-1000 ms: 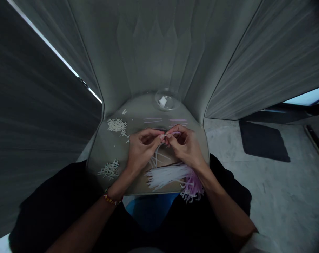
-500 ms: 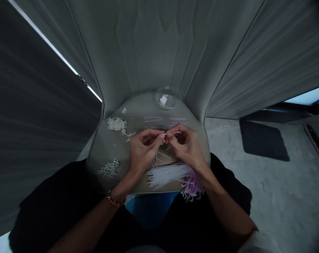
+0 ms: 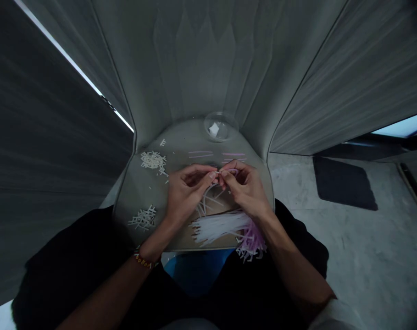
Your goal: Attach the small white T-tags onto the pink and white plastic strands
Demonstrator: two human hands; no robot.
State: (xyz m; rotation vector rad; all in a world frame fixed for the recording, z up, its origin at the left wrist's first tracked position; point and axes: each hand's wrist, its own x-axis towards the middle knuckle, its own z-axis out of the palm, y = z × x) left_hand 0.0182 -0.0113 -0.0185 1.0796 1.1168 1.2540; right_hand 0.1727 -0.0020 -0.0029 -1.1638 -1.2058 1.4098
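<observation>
Beyond right hand point(image 3: 247, 189); clear bowl point(image 3: 226, 132)

Seat point(image 3: 130, 188) open between pale piles point(image 3: 153, 160); white bundle point(image 3: 217, 228) obstructs near-right.

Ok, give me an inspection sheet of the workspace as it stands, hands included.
Surface: chair seat, dim light.
Job's things: white strips and purple strips bunched at the near edge; upper pile and lower pile of small pale pieces at left.
Clutter: clear round dish holding a white piece.
Grippers: left hand and right hand meet, fingers pinching a pale strip.
Cables: nothing seen.
Surroundings: dark mat on the floor; blue object below the seat.
</observation>
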